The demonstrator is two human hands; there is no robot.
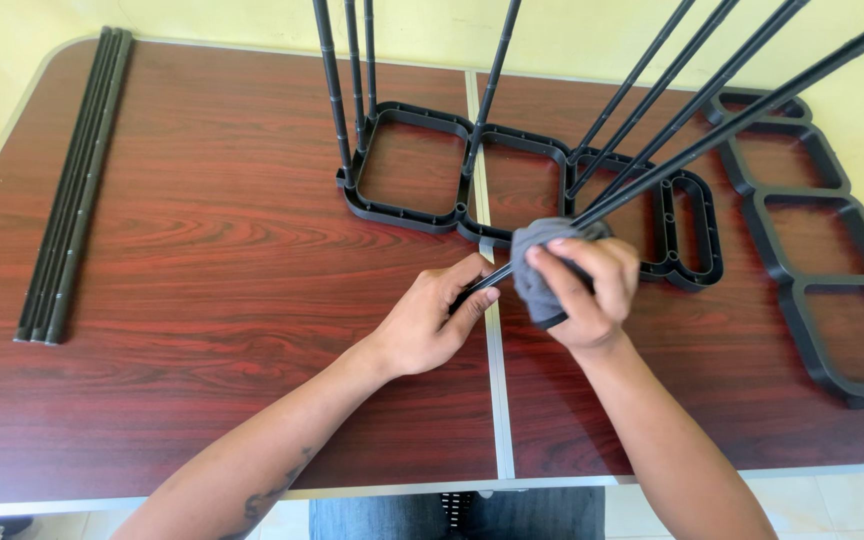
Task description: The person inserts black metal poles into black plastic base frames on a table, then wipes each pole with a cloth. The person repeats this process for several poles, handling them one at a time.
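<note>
Left hand (432, 325) pinching a black rod's (732, 115) near end, right hand (582, 285) closed around a grey cloth (537, 265) on it; a slip could topple the frame's (412, 215) upright poles at 12 o'clock.

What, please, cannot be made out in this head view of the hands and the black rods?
- Upright rods: tops cut off by the upper edge.
- Rod held by both hands: a stretch hidden under the grey cloth and right hand.
- Its near tip: covered by the left hand.
</note>
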